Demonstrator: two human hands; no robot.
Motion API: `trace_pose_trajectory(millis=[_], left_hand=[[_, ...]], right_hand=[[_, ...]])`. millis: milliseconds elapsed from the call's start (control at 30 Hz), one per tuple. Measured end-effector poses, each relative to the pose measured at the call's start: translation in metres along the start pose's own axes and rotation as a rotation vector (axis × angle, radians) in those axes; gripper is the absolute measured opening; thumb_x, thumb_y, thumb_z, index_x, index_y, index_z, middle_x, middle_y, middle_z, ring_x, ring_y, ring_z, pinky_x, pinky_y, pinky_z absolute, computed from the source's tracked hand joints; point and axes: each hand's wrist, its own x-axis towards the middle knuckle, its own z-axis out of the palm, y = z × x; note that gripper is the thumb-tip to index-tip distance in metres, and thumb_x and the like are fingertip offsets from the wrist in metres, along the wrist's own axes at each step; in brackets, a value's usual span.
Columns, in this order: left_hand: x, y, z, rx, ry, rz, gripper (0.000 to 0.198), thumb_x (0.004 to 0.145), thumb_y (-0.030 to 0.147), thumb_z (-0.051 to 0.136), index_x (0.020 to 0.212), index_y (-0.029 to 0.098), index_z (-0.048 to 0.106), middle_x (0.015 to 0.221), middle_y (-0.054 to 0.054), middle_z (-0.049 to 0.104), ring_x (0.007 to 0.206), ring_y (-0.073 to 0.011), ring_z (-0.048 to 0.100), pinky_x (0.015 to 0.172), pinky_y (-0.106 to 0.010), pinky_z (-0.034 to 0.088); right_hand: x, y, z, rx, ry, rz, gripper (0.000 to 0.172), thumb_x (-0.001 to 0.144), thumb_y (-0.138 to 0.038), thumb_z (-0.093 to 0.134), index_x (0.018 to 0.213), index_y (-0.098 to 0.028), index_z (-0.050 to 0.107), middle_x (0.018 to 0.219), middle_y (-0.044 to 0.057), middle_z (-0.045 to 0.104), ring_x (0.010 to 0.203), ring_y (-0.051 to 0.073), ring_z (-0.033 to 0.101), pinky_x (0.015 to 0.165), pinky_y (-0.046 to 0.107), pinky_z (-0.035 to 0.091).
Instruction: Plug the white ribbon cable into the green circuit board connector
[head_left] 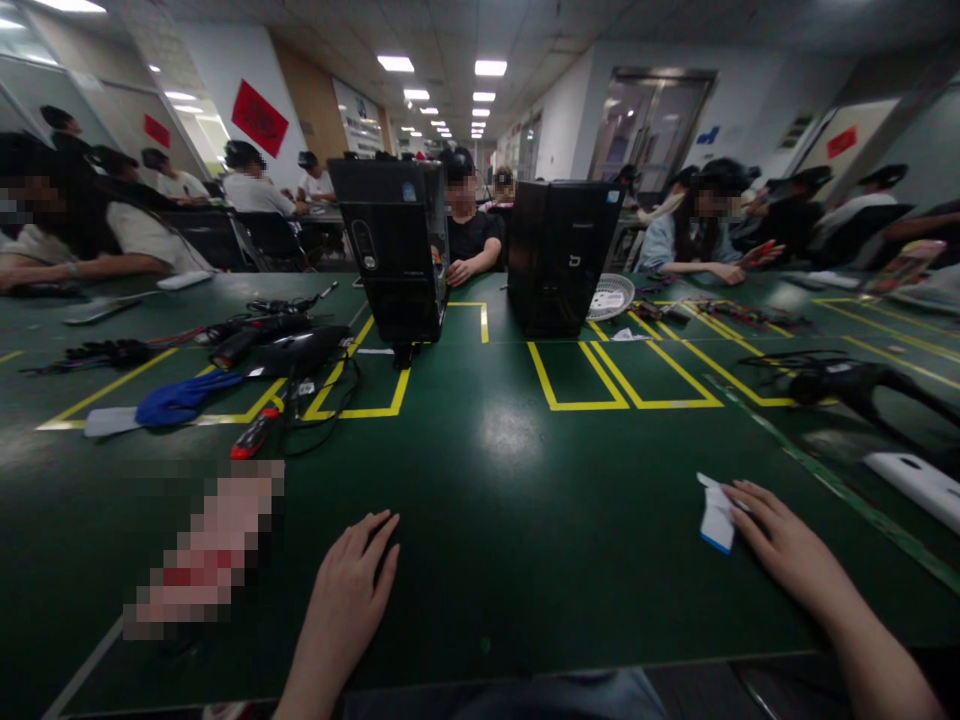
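Dark green tabletop (525,570) with both hands down, the right at a small white paper piece with a blue edge (718,520).
The paper lies flat or nearly so at the fingertips of the right hand (780,540); whether those fingers pinch or merely touch it cannot be told. The left hand (349,575) holds nothing, its fingers loosely bent and slightly spread. Handling the paper seems the step in hand; lifting it would call for thumb and fingertips meeting at its edge. Open room lies between the hands and reaches toward the yellow tape outlines (589,406); a red-and-black tool (256,432) lies beyond the left hand, a white, rounded panel (915,485) beyond the right.
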Motion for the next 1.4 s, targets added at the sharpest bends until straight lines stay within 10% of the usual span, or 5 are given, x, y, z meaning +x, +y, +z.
trace_pose_trajectory(millis=[400,700,1100,1233,1400], left_hand=[[0.000,-0.001,0.000,0.014,-0.005,0.001,0.043,0.095,0.039,0.039,0.128,0.019,0.060,0.129,-0.012,0.061,0.120,-0.0296,0.056,0.101,-0.050,0.046],[0.000,-0.003,0.002,0.030,0.019,0.034,0.042,0.095,0.038,0.039,0.126,0.019,0.061,0.126,-0.012,0.062,0.117,-0.0290,0.058,0.100,-0.051,0.047],[0.000,-0.004,0.003,0.024,-0.006,0.009,0.045,0.095,0.039,0.039,0.128,0.018,0.061,0.129,-0.013,0.061,0.119,-0.0312,0.057,0.100,-0.052,0.046],[0.000,-0.005,0.003,0.022,-0.004,0.033,0.044,0.095,0.038,0.039,0.126,0.016,0.061,0.127,-0.014,0.062,0.117,-0.0310,0.058,0.099,-0.051,0.047],[0.001,-0.004,0.002,0.026,0.002,0.030,0.045,0.095,0.039,0.039,0.127,0.016,0.061,0.128,-0.014,0.061,0.117,-0.0304,0.058,0.101,-0.050,0.046]], right_hand=[[-0.038,-0.259,0.033,0.122,-0.245,-0.520,0.054,0.097,-0.047,0.040,0.146,-0.026,0.041,0.157,0.009,0.027,0.145,0.027,0.021,0.115,0.057,0.022],[-0.043,-0.332,0.041,0.208,-0.376,-0.460,0.059,0.095,-0.047,0.042,0.149,-0.024,0.037,0.159,0.010,0.017,0.146,0.032,0.012,0.114,0.064,0.012],[-0.046,-0.310,0.031,0.264,-0.269,-0.571,0.066,0.095,-0.050,0.042,0.154,-0.030,0.020,0.161,0.006,0.001,0.148,0.029,0.003,0.116,0.058,0.016],[-0.030,-0.242,0.026,0.204,-0.102,-0.451,0.060,0.097,-0.045,0.036,0.154,-0.029,0.023,0.161,0.006,0.011,0.148,0.027,0.009,0.116,0.055,0.019],[-0.002,-0.097,0.017,-0.038,0.132,0.012,0.070,0.093,-0.055,0.028,0.143,-0.008,0.041,0.155,0.021,0.022,0.146,0.035,0.012,0.115,0.054,0.020]])
